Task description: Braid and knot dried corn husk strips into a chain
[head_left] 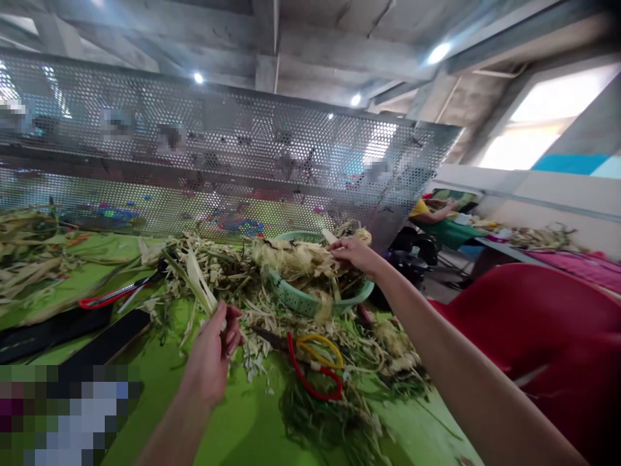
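Observation:
My left hand (216, 349) is closed around the lower end of a pale green corn husk (200, 279), which points up and away over the table. Over a green plastic basket (295, 299), my right hand (353, 254) has its fingers pinched together, and a pale husk piece (328, 236) sticks up from them. Corn silk (291, 257) and husk scraps fill the basket. Scissors (315, 372) with one red and one yellow handle loop lie between my hands, on the scraps in front of the basket.
A red utility knife (114, 298) and a dark block (109, 340) lie at left on the green table (242, 427). Husk scraps are spread around the basket. Behind stands a perforated metal panel (218, 136). A red chair (514, 317) and another person (436, 217) are at right.

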